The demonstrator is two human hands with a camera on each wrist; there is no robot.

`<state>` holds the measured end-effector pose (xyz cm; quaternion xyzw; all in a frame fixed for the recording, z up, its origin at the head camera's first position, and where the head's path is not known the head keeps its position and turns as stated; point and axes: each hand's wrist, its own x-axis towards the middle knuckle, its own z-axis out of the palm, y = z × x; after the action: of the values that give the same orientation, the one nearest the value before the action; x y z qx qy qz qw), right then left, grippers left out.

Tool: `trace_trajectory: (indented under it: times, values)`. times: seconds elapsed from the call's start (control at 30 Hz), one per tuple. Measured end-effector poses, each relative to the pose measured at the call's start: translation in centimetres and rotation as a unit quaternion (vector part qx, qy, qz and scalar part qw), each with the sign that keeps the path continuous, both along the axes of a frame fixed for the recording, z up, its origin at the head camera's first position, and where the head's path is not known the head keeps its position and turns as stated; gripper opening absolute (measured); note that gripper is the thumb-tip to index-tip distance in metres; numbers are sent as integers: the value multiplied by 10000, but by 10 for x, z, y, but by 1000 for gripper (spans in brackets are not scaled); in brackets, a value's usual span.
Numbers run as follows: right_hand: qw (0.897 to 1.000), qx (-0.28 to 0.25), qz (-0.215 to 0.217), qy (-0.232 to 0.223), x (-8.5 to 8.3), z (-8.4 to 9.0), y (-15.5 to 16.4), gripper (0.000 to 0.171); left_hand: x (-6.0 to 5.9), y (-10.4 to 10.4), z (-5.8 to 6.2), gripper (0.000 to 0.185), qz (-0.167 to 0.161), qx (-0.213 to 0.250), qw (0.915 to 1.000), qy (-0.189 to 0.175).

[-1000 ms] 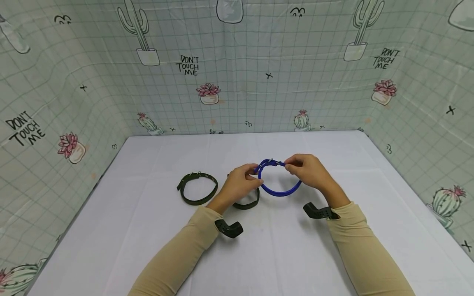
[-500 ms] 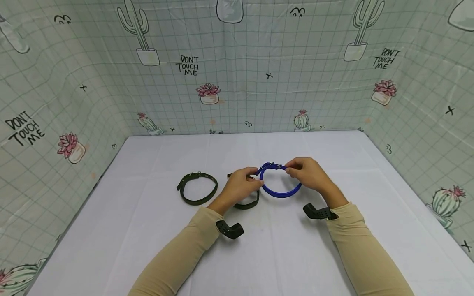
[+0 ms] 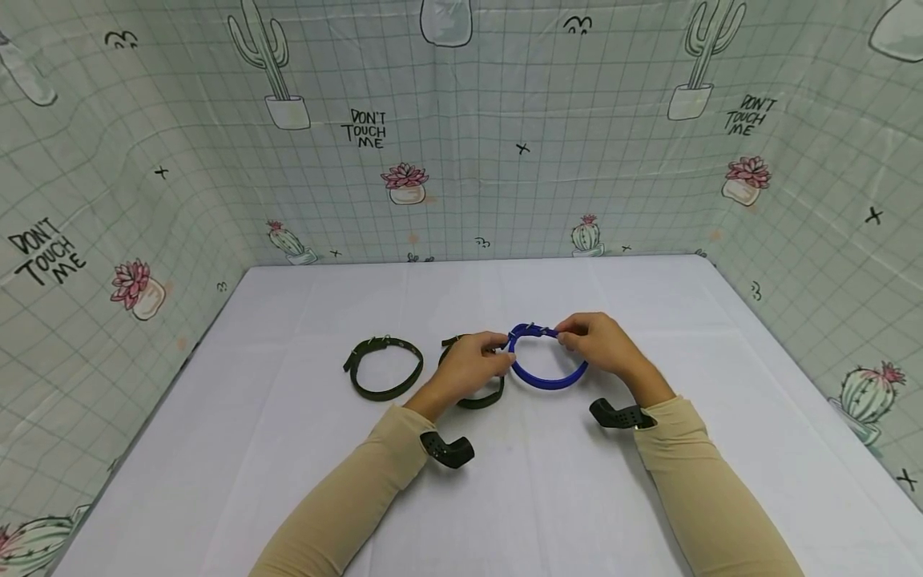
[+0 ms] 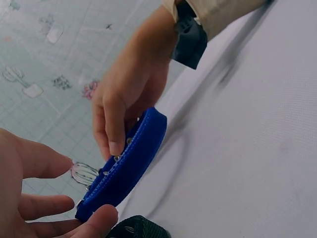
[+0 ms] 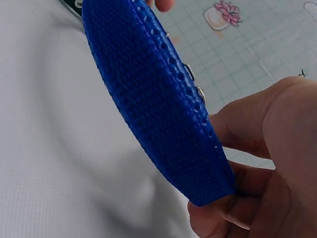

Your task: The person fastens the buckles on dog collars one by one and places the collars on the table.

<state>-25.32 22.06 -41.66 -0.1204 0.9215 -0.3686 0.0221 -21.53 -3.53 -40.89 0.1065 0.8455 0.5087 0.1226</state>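
A blue buckled collar (image 3: 550, 384), closed into a loop, is held between both hands a little above the table, its shadow falling on the cloth below. My left hand (image 3: 469, 365) pinches its left side between thumb and fingers. At the upper right of the loop, near the metal fittings, my right hand (image 3: 604, 344) grips the strap; the right wrist view shows thumb and fingers round the blue webbing (image 5: 158, 109). Under the left hand lies a dark green collar (image 3: 481, 402), partly hidden. Another dark green collar (image 3: 385, 394) rests to its left, also buckled into a loop.
The table (image 3: 461, 513) has a white cloth. Patterned fabric walls (image 3: 461, 200) with cactus drawings enclose its back and sides. A black camera mount (image 3: 449, 450) sits at the left wrist and another black mount (image 3: 620, 414) at the right.
Both hands have lowered the blue collar slightly toward the table and nearer to me. More of the middle green collar shows behind the left hand. The left green collar has not moved.
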Motion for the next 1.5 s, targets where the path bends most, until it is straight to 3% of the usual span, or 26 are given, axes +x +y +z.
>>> trace_trajectory:
  times: [0.43, 0.73, 0.97, 1.17, 1.33, 1.5]
  values:
    - [9999, 160, -45, -46, -2, -6, 3, 20, 1, 2, -1, 33, -226, -158, 9996, 96]
    - [9991, 397, -158, 80, -4, -9, 4, 19, 7, 7, 3, 35, -649, -80, 9977, -189]
    - [9987, 426, -270, 98, -4, -9, 4, 18, 9, 5, 5, 38, -774, 97, 9961, -405]
    - [9987, 447, -225, 111, -4, -10, 2, 16, 6, 1, 6, 39, -847, 119, 9952, -485]
    - [9988, 459, -169, -15, -6, -8, 2, 19, 0, -10, 8, 37, -1045, 459, 9912, -666]
    - [9987, 463, -216, 8, -7, -5, 6, 25, -5, -23, 10, 38, -1203, 462, 9903, -515]
